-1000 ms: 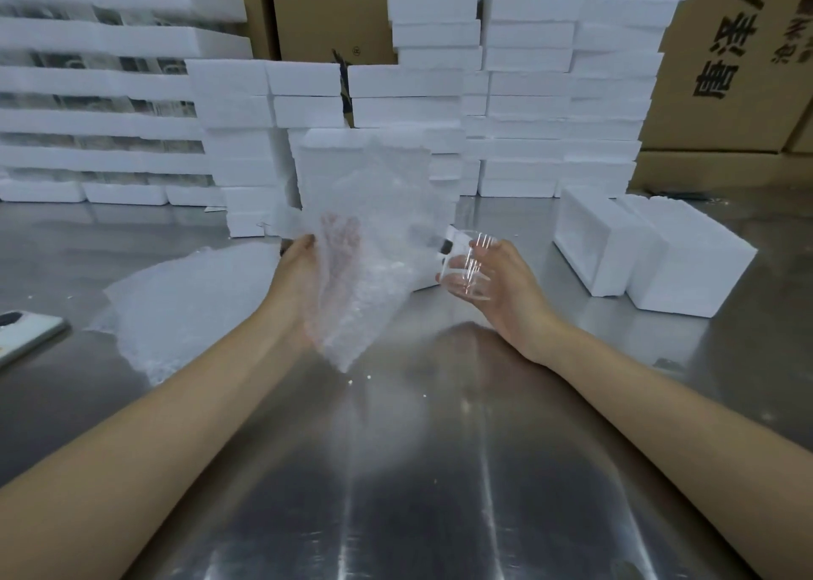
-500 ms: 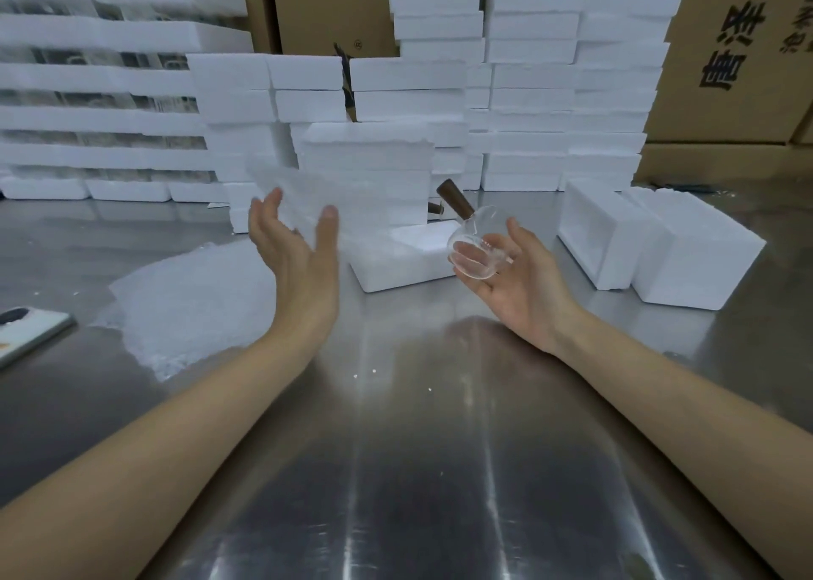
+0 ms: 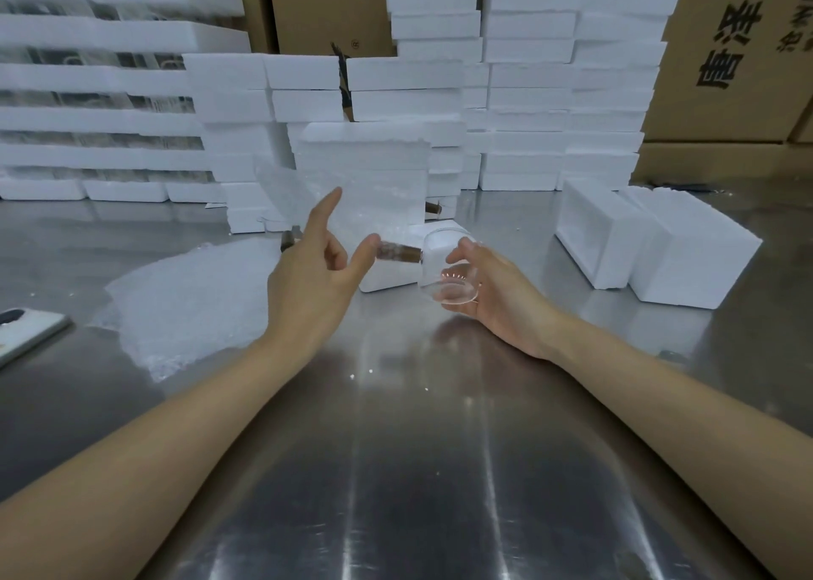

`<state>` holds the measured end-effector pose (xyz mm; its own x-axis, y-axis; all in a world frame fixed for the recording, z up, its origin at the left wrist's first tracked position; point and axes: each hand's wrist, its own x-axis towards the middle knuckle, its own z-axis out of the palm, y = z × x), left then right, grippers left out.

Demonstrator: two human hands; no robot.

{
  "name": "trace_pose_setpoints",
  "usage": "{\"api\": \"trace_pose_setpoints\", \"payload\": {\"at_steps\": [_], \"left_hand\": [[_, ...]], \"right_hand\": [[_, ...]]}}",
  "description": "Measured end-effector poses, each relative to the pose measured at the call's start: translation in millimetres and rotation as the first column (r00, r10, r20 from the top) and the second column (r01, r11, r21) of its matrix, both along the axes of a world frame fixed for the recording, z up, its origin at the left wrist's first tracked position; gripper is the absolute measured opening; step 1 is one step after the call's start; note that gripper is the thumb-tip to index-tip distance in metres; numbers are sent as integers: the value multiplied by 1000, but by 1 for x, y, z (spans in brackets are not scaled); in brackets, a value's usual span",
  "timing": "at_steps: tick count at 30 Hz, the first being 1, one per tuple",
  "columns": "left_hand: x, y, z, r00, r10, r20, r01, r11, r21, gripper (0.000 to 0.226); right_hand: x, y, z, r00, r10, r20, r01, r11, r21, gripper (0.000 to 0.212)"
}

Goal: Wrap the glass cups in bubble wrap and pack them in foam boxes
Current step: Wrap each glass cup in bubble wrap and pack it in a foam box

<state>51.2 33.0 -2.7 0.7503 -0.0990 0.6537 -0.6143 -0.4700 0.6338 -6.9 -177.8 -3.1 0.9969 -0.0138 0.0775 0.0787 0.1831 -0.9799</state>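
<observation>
My right hand [image 3: 499, 295] holds the clear round glass cup [image 3: 444, 267] from below, with the fingers curled round it. It is up off the shiny steel table [image 3: 418, 469]. The cup lies on its side. Its brown wooden handle [image 3: 398, 253] sticks out to the left, straight at my left hand [image 3: 312, 275], and the tip nearly meets that thumb. So the left hand is the near one for the handle end.

A thin see-through sheet of bubble wrap [image 3: 378, 201] hangs in the air behind my left fingers. I cannot tell if that hand grips it. Its first finger and thumb are straight. I think the cup must go onto the sheet next.

A low white foam box [image 3: 387, 278] sits just behind both hands, and I cannot see inside it. Two bigger white foam boxes [image 3: 607, 236] stand to the right, and I see no opening in them.
</observation>
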Motion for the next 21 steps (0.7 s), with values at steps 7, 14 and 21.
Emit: {"api": "trace_pose_setpoints", "payload": {"at_steps": [7,14,21], "left_hand": [[-10,-4,4,996,86,32,-89,992,87,72],[-17,-11,4,999,-30,-36,29,999,-35,7],[-38,-21,5,922,-387,-18,377,907,-190,24]], "right_hand": [[-7,12,-1,996,3,87,15,977,-211,32],[-10,20,2,993,-109,54,120,950,-289,47],[-7,19,4,970,-189,-151,198,979,49,61]]}}
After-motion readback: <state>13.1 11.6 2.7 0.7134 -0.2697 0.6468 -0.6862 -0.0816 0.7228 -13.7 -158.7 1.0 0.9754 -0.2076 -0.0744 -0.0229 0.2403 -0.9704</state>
